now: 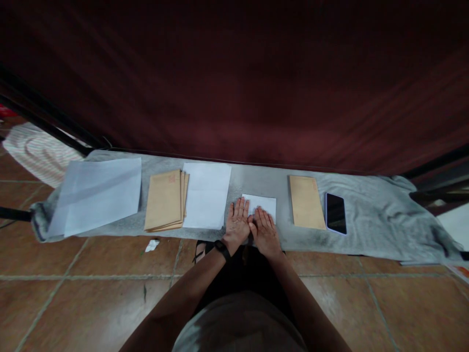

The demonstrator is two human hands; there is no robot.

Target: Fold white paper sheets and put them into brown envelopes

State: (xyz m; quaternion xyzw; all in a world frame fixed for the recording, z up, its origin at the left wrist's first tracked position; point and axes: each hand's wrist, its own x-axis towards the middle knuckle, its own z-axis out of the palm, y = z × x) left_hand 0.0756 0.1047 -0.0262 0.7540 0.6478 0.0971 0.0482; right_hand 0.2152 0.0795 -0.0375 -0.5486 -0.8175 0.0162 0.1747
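A small white folded paper (266,203) lies on the grey cloth in front of me. My left hand (237,222) rests flat at its left end, fingers stretched forward. Beside it, my right hand (264,231) presses flat on the paper's near part, and the two hands touch or nearly touch at the thumbs. Both hands cover the near side of the paper. Just left of my left hand lies a larger white sheet (207,195) with a faint crease across it. To the right of my hands is a single brown envelope (307,202).
A stack of brown envelopes (163,198) overlaps the white sheet's left edge. Farther left lie large white sheets (104,193). A phone (335,213) sits right of the single envelope. The grey cloth (381,215) is wrinkled there. A dark red fabric panel (234,98) rises behind.
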